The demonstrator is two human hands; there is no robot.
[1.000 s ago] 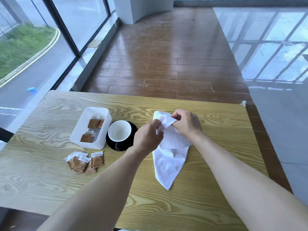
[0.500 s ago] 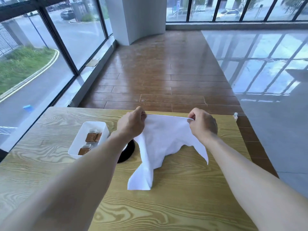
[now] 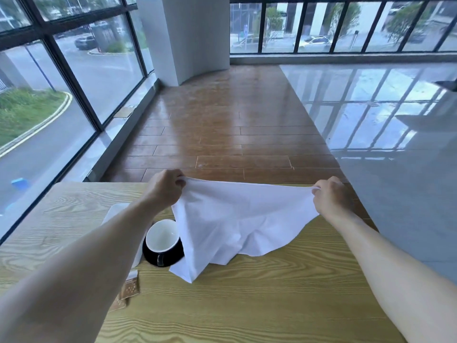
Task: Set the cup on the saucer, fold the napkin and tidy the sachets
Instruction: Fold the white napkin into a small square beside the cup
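Napkin point(image 3: 237, 219) taut between both hands, lower edge beside cup point(image 3: 162, 235)

— What do you see of the napkin point(image 3: 237, 219)?
— White cloth, spread and lifted by its top corners, lower edge draped on the table just right of the cup point(image 3: 162, 235).

— And the cup?
— White, upright on the black saucer point(image 3: 158, 258); brown sachets point(image 3: 129, 288) lie near its left.

Single head-worn wide-angle view, looking forward and slightly down. The light wood-grain table point(image 3: 247, 305) fills the lower half of the frame, close in; both forearms enter from the bottom corners. The upper half reaches out over brown plank floor point(image 3: 222, 125) to dark-framed windows point(image 3: 74, 70) at left and top.
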